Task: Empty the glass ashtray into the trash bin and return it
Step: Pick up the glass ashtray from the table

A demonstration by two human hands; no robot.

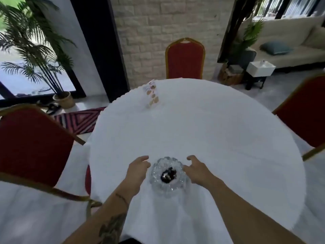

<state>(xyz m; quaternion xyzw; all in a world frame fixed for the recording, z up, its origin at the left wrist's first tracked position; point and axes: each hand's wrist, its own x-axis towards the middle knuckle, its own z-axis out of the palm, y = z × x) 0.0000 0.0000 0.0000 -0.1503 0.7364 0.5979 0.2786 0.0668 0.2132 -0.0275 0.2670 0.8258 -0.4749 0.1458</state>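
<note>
A clear cut-glass ashtray (pixel 169 175) with a scalloped rim sits near the front edge of a round table under a white cloth (pixel 211 131). Dark ash and butts lie in its middle. My left hand (pixel 138 170) is at the ashtray's left side, fingers curled and apart, just touching or beside the rim. At the ashtray's right side is my right hand (pixel 197 169), fingers spread, close to the rim. Neither hand has a hold on it. No trash bin is in view.
A clear stand with a printed card (pixel 152 94) stands at the table's far left. Red chairs with gold frames surround the table: far (pixel 185 59), left (pixel 33 147), right (pixel 304 117). A potted palm (pixel 44 50) and a striped rug (pixel 79 120) lie to the left.
</note>
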